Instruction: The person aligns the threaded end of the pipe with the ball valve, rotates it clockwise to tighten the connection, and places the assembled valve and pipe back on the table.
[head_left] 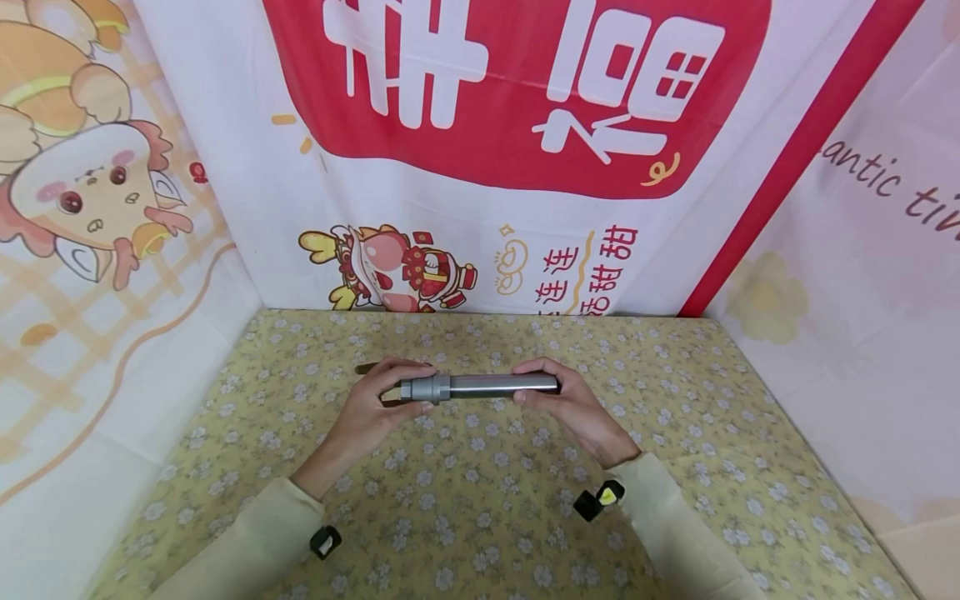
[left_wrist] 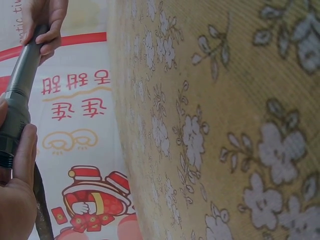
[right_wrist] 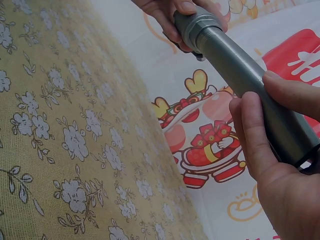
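Observation:
A grey metal tube [head_left: 487, 385] is held level between both hands above the flowered cloth. Its left end carries a wider ribbed collar fitting [head_left: 426, 389], and threads show where the two meet in the right wrist view. My left hand [head_left: 381, 396] grips that fitting between thumb and fingers. Around the plain right end of the tube, my right hand [head_left: 558, 396] has its thumb on the near side and its fingers on the far side. Behind the left hand a dark narrow strip [head_left: 366, 367] sticks out, mostly hidden; it hangs beside the fingers in the left wrist view.
The flowered yellow cloth [head_left: 480, 500] covers the table. A white printed backdrop [head_left: 247, 167] rises at its far edge, with printed side walls [head_left: 862, 333] to left and right. Small black devices [head_left: 325, 542] sit at the sleeve cuffs.

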